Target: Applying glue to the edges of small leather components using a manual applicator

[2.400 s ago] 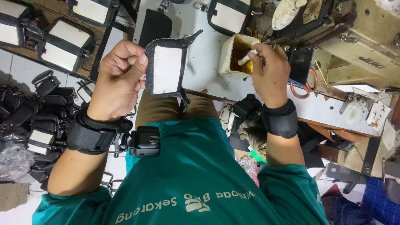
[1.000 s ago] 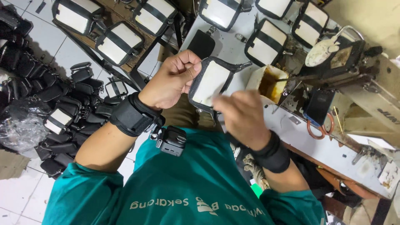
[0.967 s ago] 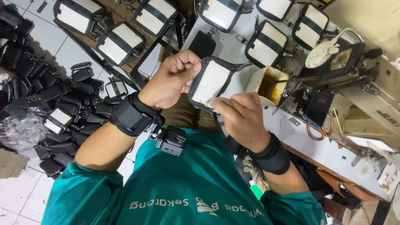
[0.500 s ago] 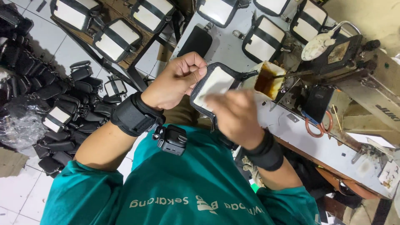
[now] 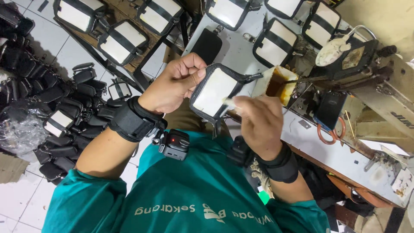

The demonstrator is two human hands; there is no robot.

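Note:
My left hand [image 5: 174, 84] is closed on the left edge of a small black-framed pouch panel with a white face [image 5: 214, 90], held upright in front of my chest. My right hand [image 5: 254, 123] pinches a thin pale brush [image 5: 228, 102] whose tip touches the panel's lower right edge. An open box of brownish-yellow glue [image 5: 276, 82] stands on the bench just right of the panel. Both wrists carry black bands.
Several more white-faced panels [image 5: 276, 41] lie on the grey work table [image 5: 345, 151], others on a dark rack [image 5: 116, 41] at the upper left. A heap of black pouches [image 5: 56, 125] covers the tiled floor at the left. A sewing machine [image 5: 379, 86] stands at the right.
My right hand came from the glue box to the panel and now works the brush along its lower edge. My left hand has tilted the panel slightly and kept its grip.

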